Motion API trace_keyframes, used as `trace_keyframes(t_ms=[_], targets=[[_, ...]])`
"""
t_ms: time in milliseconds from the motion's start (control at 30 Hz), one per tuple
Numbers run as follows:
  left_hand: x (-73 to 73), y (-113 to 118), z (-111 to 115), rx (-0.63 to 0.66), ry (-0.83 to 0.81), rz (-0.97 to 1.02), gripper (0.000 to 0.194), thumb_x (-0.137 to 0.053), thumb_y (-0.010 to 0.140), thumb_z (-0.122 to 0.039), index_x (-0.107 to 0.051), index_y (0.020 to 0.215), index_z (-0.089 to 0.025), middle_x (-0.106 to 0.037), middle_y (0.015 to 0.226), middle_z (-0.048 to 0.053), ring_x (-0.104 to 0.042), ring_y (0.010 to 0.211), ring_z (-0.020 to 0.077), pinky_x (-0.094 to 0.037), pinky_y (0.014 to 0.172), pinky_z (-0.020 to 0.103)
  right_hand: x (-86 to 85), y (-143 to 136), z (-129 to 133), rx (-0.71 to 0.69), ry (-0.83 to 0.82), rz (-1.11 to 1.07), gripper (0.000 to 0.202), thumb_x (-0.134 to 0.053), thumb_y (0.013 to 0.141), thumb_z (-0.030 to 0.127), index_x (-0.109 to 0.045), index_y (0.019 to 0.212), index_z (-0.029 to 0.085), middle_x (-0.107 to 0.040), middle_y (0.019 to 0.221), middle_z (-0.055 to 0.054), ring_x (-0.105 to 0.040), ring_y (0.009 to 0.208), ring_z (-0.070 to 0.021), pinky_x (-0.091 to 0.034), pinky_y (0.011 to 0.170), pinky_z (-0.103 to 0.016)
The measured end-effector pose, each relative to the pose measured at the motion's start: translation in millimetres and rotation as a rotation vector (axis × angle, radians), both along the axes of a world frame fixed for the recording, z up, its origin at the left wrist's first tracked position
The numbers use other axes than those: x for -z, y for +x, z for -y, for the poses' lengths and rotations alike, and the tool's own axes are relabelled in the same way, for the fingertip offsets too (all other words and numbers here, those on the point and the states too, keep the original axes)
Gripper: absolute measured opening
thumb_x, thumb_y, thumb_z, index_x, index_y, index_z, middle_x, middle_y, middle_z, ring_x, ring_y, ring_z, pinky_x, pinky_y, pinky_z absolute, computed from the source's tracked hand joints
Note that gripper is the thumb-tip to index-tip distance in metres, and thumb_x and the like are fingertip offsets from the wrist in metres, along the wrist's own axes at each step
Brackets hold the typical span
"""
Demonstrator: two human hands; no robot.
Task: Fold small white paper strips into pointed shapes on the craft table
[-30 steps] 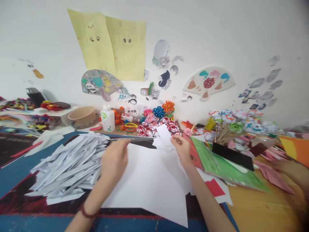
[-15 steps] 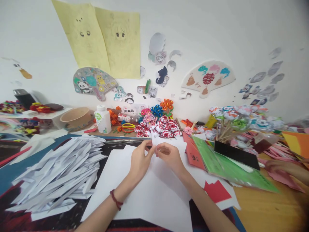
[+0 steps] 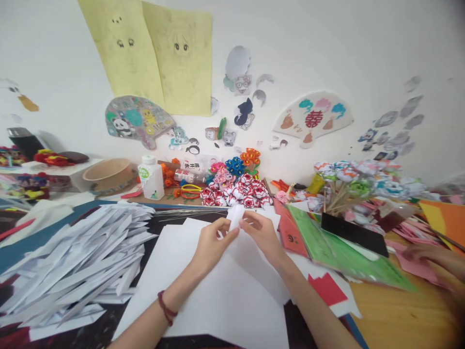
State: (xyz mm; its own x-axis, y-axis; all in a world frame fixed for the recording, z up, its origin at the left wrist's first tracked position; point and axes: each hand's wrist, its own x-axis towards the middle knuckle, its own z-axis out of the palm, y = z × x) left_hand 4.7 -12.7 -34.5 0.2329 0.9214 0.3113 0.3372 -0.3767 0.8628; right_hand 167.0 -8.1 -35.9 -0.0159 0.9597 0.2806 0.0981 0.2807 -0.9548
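Left hand [image 3: 212,245] and right hand [image 3: 262,236], fingers curled, pinch a narrow white strip [image 3: 236,217]. Smooth sheets [image 3: 210,305] lie beneath; to their left spreads a loose, jagged paper heap [image 3: 85,259].

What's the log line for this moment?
left hand: holds white paper strip; right hand: holds same strip; beneath: white sheets; leftward: paper pile

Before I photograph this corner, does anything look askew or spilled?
No spill shows. The left yellow sheet on the wall hangs aslant, its side edges tilted, while the right yellow sheet hangs straighter. At left, white paper strips lie in a loose, jumbled heap.
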Motion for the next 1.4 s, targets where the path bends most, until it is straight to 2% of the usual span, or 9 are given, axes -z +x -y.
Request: trace_keyframes(t_ms=[133, 267, 367, 600, 833, 1033, 1400], targets=[[3.1, 2.6, 2.1, 0.018, 0.008, -0.07, 0.021, -0.06, 0.079, -0.038, -0.063, 0.08, -0.018, -0.062, 0.071, -0.002, -0.051, 0.063, 0.0117, -0.038, 0.061, 0.022, -0.7, -0.9, 3.1, 0.026, 0.022, -0.029, 0.02, -0.067, 0.075, 0.034, -0.068, 0.081, 0.015, -0.066, 0.079, -0.005, -0.06, 0.074, -0.0169, -0.046, 0.069, -0.027], [-0.1, 0.3, 1.2, 0.055, -0.002, -0.047, 0.022, -0.057, 0.081, -0.039, -0.064, 0.088, -0.02, -0.067, 0.086, 0.0, -0.056, 0.071, 0.0131, -0.04, 0.063, 0.023, -3.3, 0.0, 6.5, 0.043, 0.001, -0.018, 0.019, -0.068, 0.075, 0.033, -0.067, 0.072, 0.015, -0.063, 0.07, -0.002, -0.056, 0.065, -0.0139, -0.043, 0.062, -0.024], [-3.4, -1.4, 1.4, 0.025, 0.015, 0.001, 0.02, -0.056, 0.083, -0.036, -0.064, 0.085, -0.018, -0.067, 0.084, 0.001, -0.057, 0.072, 0.0133, -0.041, 0.065, 0.023, -4.4, -0.9, 8.3, 0.017, 0.015, 0.014, 0.019, -0.067, 0.075, 0.033, -0.066, 0.07, 0.014, -0.061, 0.068, -0.002, -0.054, 0.063, -0.0131, -0.042, 0.06, -0.024], [-1.7, -1.7, 1.1, -0.014, -0.005, 0.015, 0.02, -0.061, 0.079, -0.036, -0.063, 0.08, -0.017, -0.063, 0.071, 0.0, -0.052, 0.061, 0.0119, -0.04, 0.058, 0.022, -3.8, -2.9, 9.1, 0.058, 0.068, 0.031, 0.017, -0.067, 0.075, 0.031, -0.065, 0.069, 0.015, -0.06, 0.066, -0.001, -0.052, 0.062, -0.0125, -0.041, 0.059, -0.023], [-7.5, -1.7, 3.1, 0.012, -0.024, 0.006, 0.022, -0.058, 0.081, -0.037, -0.065, 0.079, -0.017, -0.065, 0.076, 0.001, -0.055, 0.067, 0.0125, -0.041, 0.061, 0.022, -9.6, -0.5, 11.6, 0.0, 0.051, 0.035, 0.018, -0.067, 0.076, 0.029, -0.064, 0.065, 0.015, -0.057, 0.059, 0.0, -0.051, 0.057, -0.0115, -0.038, 0.055, -0.022], [-8.7, -1.0, 5.4, -0.011, 0.005, 0.02, 0.021, -0.059, 0.081, -0.036, -0.065, 0.074, -0.017, -0.064, 0.07, -0.001, -0.052, 0.062, 0.0109, -0.04, 0.06, 0.022, -9.5, 3.5, 11.9, -0.055, 0.066, 0.069, 0.025, -0.066, 0.077, 0.029, -0.06, 0.057, 0.015, -0.054, 0.056, 0.001, -0.047, 0.055, -0.0104, -0.036, 0.054, -0.021], [-6.7, -1.6, 4.3, -0.019, -0.003, 0.031, 0.022, -0.062, 0.078, -0.038, -0.065, 0.073, -0.016, -0.065, 0.07, 0.001, -0.053, 0.061, 0.0112, -0.041, 0.058, 0.022, -7.0, 6.1, 10.2, -0.078, 0.028, 0.044, 0.025, -0.068, 0.075, 0.033, -0.063, 0.059, 0.015, -0.055, 0.056, 0.0, -0.048, 0.055, -0.0112, -0.038, 0.054, -0.023]])
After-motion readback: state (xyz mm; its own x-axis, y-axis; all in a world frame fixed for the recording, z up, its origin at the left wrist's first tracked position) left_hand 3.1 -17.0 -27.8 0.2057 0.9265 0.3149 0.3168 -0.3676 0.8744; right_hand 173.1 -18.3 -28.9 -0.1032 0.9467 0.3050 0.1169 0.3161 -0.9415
